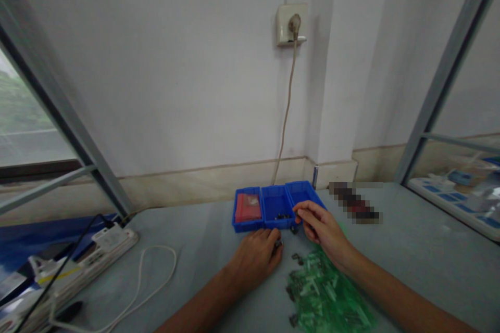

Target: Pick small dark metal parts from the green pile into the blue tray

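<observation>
The left hand (255,255) grips a small metal part (277,244) between thumb and curled fingers, its palm side down on the surface (203,250). The part is too small for its long axis to be read. It sits just in front of the middle blue bin (276,202), on the near side, so the bin lies straight beyond the left hand. The right hand (322,229) is raised by the near edge of the right blue bin (300,195), thumb and forefinger tips drawn together; I cannot tell whether they pinch anything.

The 3 bins stand side by side against the wall, the middle one's long axis pointing away from the person. A few dark pieces (282,216) lie at its near end, and red packets (246,208) fill much of the left blue bin (247,227).

A green bag (320,307) spreads below the right wrist, nearer the right arm, with loose dark bits (297,258) along its left side. Between the left hand and the middle bin only the bin's near wall stands in the way. A white cable (174,260) loops well off to the left.
</observation>
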Tool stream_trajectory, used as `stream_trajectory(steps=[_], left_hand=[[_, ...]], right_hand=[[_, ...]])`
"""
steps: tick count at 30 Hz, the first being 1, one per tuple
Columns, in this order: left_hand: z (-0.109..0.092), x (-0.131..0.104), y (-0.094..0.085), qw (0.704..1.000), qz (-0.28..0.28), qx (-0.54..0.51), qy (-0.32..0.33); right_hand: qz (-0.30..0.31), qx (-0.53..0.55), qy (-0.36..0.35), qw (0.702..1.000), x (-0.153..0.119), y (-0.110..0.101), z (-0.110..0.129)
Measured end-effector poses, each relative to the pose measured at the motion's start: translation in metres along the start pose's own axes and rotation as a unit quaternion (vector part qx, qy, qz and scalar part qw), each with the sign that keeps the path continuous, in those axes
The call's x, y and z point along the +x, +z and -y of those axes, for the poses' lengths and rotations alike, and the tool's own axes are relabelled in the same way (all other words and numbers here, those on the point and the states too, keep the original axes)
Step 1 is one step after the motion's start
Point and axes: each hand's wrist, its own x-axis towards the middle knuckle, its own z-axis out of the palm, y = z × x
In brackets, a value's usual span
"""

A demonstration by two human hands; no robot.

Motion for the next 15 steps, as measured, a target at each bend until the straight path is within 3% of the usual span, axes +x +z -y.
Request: stream_trajectory(steps=[9, 15], left_hand=[[0.0025, 0.0018, 0.0068, 1.0, 0.009, 0.014, -0.016], [0.0019, -0.0016, 0.0021, 1.0, 0.002, -0.013, -0.007]], right_hand=[[-0.004, 0.001, 0.003, 1.0, 0.0006, 0.0006, -0.0004], [-0.005, -0.001, 0.007, 1.0, 0.0002, 0.0014, 0.0011]])
